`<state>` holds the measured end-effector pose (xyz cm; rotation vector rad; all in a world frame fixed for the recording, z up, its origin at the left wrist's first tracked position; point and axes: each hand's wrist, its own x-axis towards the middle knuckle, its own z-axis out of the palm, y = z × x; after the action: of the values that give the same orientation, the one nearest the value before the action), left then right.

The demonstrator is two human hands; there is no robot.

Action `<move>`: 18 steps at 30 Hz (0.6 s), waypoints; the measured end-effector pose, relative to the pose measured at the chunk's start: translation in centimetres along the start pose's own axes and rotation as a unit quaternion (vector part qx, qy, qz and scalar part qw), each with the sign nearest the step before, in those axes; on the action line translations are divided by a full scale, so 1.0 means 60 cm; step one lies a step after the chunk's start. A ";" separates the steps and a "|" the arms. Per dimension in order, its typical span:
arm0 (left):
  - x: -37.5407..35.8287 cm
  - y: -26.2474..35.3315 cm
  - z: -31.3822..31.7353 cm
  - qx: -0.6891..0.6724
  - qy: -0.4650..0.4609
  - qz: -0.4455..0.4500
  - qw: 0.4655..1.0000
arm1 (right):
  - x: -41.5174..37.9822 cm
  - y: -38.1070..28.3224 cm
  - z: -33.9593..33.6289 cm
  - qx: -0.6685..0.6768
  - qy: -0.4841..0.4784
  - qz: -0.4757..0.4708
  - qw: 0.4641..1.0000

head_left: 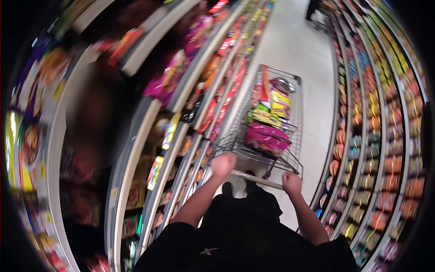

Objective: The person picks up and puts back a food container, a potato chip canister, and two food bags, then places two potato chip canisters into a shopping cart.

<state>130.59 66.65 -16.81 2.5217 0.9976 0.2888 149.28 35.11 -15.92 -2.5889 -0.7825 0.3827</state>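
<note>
My left hand (223, 165) is wrapped round the left end of the shopping cart's pale handle bar (258, 179). At the bar's right end, my right hand (292, 182) grips it too. Ahead of both hands stretches the wire shopping cart (297, 113). Inside it, nearest me, lies a shiny magenta package (267, 138). Beyond that are a yellow packet (280, 104), a green-and-yellow packet (263, 117) and a long red package (264, 84). A dark, shiny item (282, 85) sits at the far end; its kind is too blurred to tell.
Tall shelves (181, 86) packed with bright packets run close along the left, blurred. More shelves (371, 136) with rows of packaged goods curve along the right. The pale aisle floor (290, 41) runs between them. A person in dark clothing (312, 10) stands far ahead by another cart.
</note>
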 end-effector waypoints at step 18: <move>0.096 0.020 0.004 0.049 -0.058 -0.085 0.993 | 0.089 -0.010 -0.029 0.059 -0.058 0.010 0.997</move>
<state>135.54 69.76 -16.29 2.4868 1.1957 0.0428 153.93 38.10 -14.89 -2.4851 -0.7494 0.5735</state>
